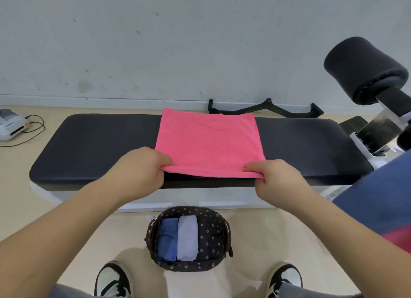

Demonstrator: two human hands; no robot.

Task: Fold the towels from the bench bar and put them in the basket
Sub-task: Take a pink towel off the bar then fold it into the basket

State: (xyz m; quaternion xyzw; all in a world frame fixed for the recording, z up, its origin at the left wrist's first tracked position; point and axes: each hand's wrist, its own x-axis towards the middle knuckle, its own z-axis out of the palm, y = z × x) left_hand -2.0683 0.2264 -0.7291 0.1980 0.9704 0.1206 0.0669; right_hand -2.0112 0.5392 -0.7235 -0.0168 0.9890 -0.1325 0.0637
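a pink towel [209, 144] is spread flat across the middle of a black bench [100, 142], at the centre of the frame. its far edge is laid level with the back edge of the pad, and its near edge is held slightly raised at the front edge. the near left corner is pinched by the left hand [142, 166], with the fingers curled round the cloth. the near right corner is gripped in the same way by the right hand [278, 175]. no label or print is seen on the towel.

a basket [228, 231] is set on the floor below the bench, at lower centre, between two black-and-white shoes [112, 280]. its dark lining is printed with small white flowers. two folded towels are stood side by side in its left part: a blue towel [168, 240] at the left and a pale towel [188, 237] touching it on the right.

at the right edge a blue cloth [382, 197] is hung over a pink one; what carries them is cut off. a black foam roller [364, 68] is mounted on a white frame at upper right. a black handle [266, 111] is laid on the floor behind the bench, against the wall; green lettering is borne on it, too blurred to be read. a white device [11, 126] with a dark cord is seen at the left edge.
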